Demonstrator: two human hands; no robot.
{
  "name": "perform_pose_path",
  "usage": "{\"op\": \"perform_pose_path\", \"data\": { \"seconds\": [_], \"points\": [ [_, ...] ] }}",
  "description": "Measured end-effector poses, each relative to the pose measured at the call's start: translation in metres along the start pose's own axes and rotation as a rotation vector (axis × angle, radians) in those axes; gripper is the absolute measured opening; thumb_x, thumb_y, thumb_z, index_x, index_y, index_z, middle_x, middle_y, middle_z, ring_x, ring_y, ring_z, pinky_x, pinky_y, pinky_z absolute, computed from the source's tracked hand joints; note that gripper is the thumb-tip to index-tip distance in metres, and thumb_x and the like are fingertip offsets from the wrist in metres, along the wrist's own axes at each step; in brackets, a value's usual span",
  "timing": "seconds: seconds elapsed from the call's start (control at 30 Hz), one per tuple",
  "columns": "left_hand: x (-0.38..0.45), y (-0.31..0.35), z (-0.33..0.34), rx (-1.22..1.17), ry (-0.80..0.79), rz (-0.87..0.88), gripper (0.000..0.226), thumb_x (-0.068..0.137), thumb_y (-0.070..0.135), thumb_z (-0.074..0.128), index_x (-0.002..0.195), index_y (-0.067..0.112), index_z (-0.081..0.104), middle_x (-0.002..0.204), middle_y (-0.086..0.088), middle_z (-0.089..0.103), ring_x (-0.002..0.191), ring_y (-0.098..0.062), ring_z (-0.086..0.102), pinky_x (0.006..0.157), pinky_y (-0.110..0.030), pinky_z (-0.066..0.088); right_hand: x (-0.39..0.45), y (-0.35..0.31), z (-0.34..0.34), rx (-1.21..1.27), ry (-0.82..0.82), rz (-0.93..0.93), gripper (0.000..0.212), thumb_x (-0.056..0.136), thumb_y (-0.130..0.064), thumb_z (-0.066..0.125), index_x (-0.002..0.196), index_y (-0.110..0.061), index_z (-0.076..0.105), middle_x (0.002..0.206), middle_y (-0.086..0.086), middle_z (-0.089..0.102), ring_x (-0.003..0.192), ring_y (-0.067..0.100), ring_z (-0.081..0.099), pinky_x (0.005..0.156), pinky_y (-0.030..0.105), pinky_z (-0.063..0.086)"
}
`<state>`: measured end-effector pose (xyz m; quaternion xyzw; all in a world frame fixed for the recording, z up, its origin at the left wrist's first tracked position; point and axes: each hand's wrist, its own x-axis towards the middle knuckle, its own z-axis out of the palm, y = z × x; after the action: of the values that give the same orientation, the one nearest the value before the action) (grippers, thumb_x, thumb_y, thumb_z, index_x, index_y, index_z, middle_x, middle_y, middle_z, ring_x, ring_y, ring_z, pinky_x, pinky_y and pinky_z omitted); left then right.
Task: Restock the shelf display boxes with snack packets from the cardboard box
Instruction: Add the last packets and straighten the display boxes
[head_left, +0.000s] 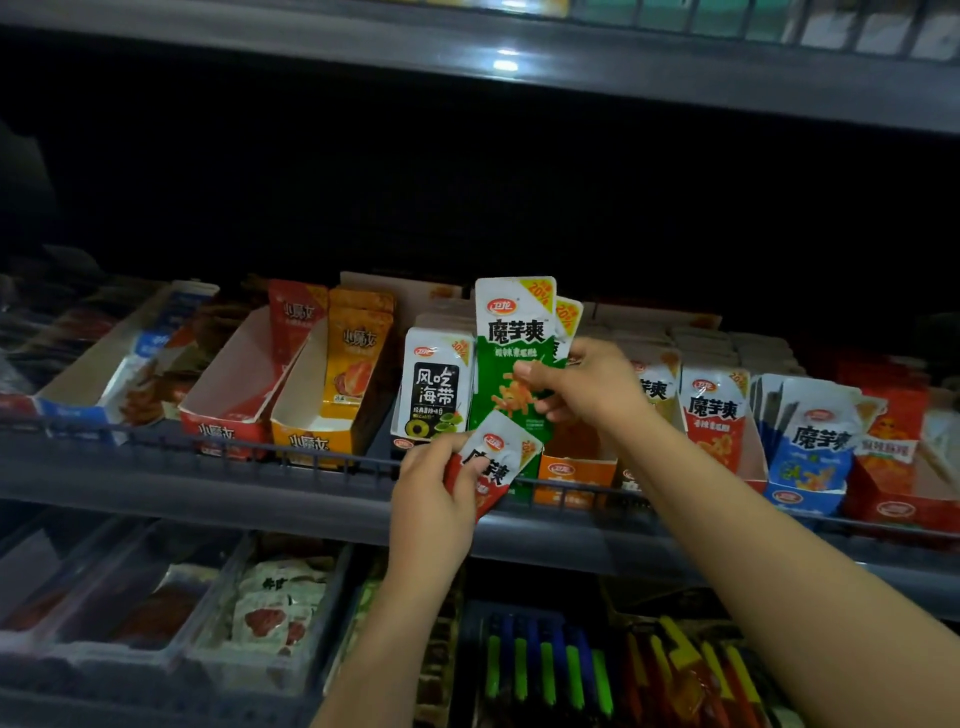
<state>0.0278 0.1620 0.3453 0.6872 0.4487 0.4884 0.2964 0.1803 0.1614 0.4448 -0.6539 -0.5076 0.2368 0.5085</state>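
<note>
My right hand (582, 384) pinches a small stack of green-and-white snack packets (511, 343), held upright in front of the middle shelf. Lower down, my left hand (434, 483) grips a red-and-white snack packet (491, 460), tilted, just in front of the shelf rail. Behind both hands stands an orange display box (571, 475) whose inside is mostly hidden by the packets. To its left a display box holds black-and-white seaweed packets (436, 387). The cardboard box is out of view.
Along the shelf stand a near-empty red display box (228, 410) and an orange one (317, 421) at left, a red-packet box (714, 415) and a blue-packet box (810, 457) at right. A low wire rail (208, 444) runs along the shelf front. Trays of goods fill the lower shelf.
</note>
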Motion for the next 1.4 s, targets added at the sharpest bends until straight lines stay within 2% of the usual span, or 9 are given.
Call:
{"op": "perform_pose_path", "data": {
  "seconds": [0.1,0.27,0.5,0.8,0.9,1.0,1.1,1.27,1.4],
  "points": [
    [0.003,0.0,0.0,-0.023,-0.005,-0.019,0.011,0.091,0.028,0.06,0.1,0.031,0.056,0.112,0.005,0.052,0.1,-0.01,0.05,0.073,-0.015,0.036,0.001,0.003,-0.001,0.06,-0.009,0.016,0.015,0.08,-0.019,0.073,0.083,-0.02,0.058,0.074,0.0,0.069,0.053,0.012,0.061,0.05,0.021,0.054],
    [0.002,0.001,0.001,0.016,0.028,0.052,0.017,0.09,0.026,0.061,0.106,0.027,0.062,0.106,0.013,0.05,0.098,-0.002,0.047,0.072,-0.003,0.032,0.002,0.007,0.0,0.169,-0.046,0.08,0.016,0.081,-0.021,0.072,0.09,-0.016,0.06,0.084,0.004,0.07,0.058,0.013,0.068,0.053,0.023,0.057],
    [0.002,-0.003,0.001,0.075,0.019,0.167,0.018,0.091,0.022,0.059,0.109,0.022,0.063,0.095,0.028,0.042,0.093,0.006,0.042,0.075,0.0,0.032,0.003,0.011,-0.007,-0.043,-0.143,0.024,0.014,0.083,-0.014,0.068,0.088,-0.02,0.057,0.083,0.0,0.068,0.06,0.01,0.067,0.05,0.021,0.055],
    [0.002,-0.007,0.002,0.105,0.015,0.184,0.024,0.092,0.02,0.058,0.115,0.023,0.061,0.106,0.016,0.046,0.093,0.012,0.037,0.077,0.002,0.031,0.003,0.012,0.001,-0.557,-0.197,-0.016,0.019,0.08,-0.03,0.072,0.07,-0.022,0.058,0.067,-0.011,0.059,0.054,0.0,0.052,0.046,0.014,0.036],
    [0.002,-0.006,0.003,0.105,0.017,0.182,0.026,0.092,0.022,0.057,0.118,0.023,0.06,0.109,0.014,0.046,0.097,0.009,0.038,0.078,-0.002,0.031,0.004,0.014,-0.008,-0.449,-0.224,0.014,0.022,0.075,-0.031,0.076,0.066,-0.021,0.059,0.067,-0.012,0.059,0.06,0.001,0.053,0.046,0.012,0.035],
    [0.002,-0.007,0.004,0.106,0.02,0.185,0.028,0.091,0.02,0.058,0.119,0.023,0.061,0.11,0.015,0.046,0.097,0.009,0.039,0.082,0.0,0.029,0.007,0.005,-0.013,-0.245,-0.184,-0.022,0.023,0.075,-0.03,0.075,0.091,-0.021,0.06,0.082,-0.015,0.062,0.074,-0.001,0.06,0.052,0.011,0.043],
    [0.003,-0.009,0.006,0.115,0.017,0.217,0.025,0.09,0.018,0.06,0.115,0.02,0.063,0.115,0.01,0.052,0.095,0.016,0.036,0.08,0.008,0.026,0.015,-0.003,-0.01,-0.231,-0.13,-0.102,0.022,0.077,-0.023,0.075,0.092,-0.018,0.059,0.079,-0.013,0.06,0.066,-0.005,0.055,0.043,0.004,0.039],
    [0.002,-0.008,0.006,0.107,0.026,0.194,0.024,0.09,0.018,0.06,0.114,0.021,0.063,0.111,0.012,0.049,0.097,0.009,0.04,0.079,0.006,0.03,0.025,0.0,-0.005,-0.433,-0.107,-0.069,0.037,0.071,-0.033,0.079,0.097,-0.011,0.067,0.092,0.001,0.067,0.08,0.015,0.061,0.06,0.022,0.043],
    [0.001,-0.006,0.005,0.091,0.02,0.177,0.024,0.091,0.019,0.059,0.115,0.022,0.062,0.109,0.013,0.047,0.097,0.004,0.044,0.076,0.006,0.031,0.026,-0.006,-0.014,-0.406,-0.244,-0.024,0.019,0.073,-0.028,0.078,0.074,-0.017,0.062,0.072,0.001,0.068,0.058,0.01,0.059,0.058,0.021,0.049]
  ]
}}
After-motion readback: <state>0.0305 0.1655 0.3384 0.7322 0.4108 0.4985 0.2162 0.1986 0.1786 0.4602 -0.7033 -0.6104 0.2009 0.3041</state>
